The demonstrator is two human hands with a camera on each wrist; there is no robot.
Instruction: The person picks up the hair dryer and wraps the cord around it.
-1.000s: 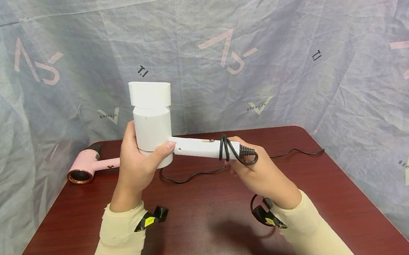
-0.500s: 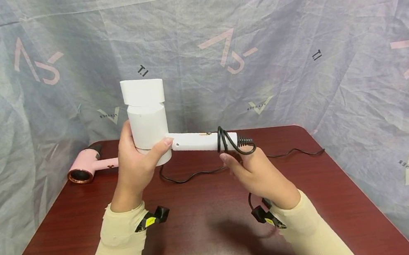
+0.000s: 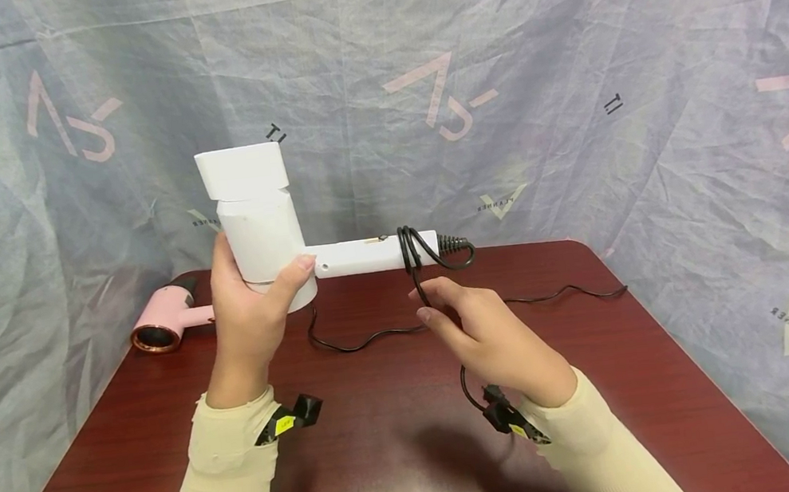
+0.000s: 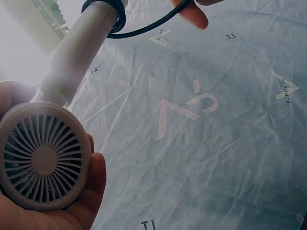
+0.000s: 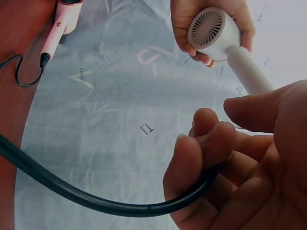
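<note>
My left hand [image 3: 252,329] grips a white hair dryer [image 3: 264,240] round the rear of its barrel, above the table. The wide nozzle points up and the handle reaches to the right. In the left wrist view its round slotted intake grille [image 4: 44,160] faces the camera. A black power cord [image 3: 409,248] is looped round the handle's end, and a length drops from the loops to my right hand [image 3: 498,335]. The right wrist view shows this cord [image 5: 120,207] running through my curled right fingers, the thumb apart from them.
A pink hair dryer [image 3: 159,315] lies at the back left of the dark red table [image 3: 372,441], partly behind my left hand. Its thin black cord [image 3: 375,336] trails right across the table. A printed grey cloth [image 3: 379,103] hangs behind and at both sides.
The white hair dryer and my left hand have moved left and slightly up. My right hand is now below the handle, with a stretch of cord between it and the loops.
</note>
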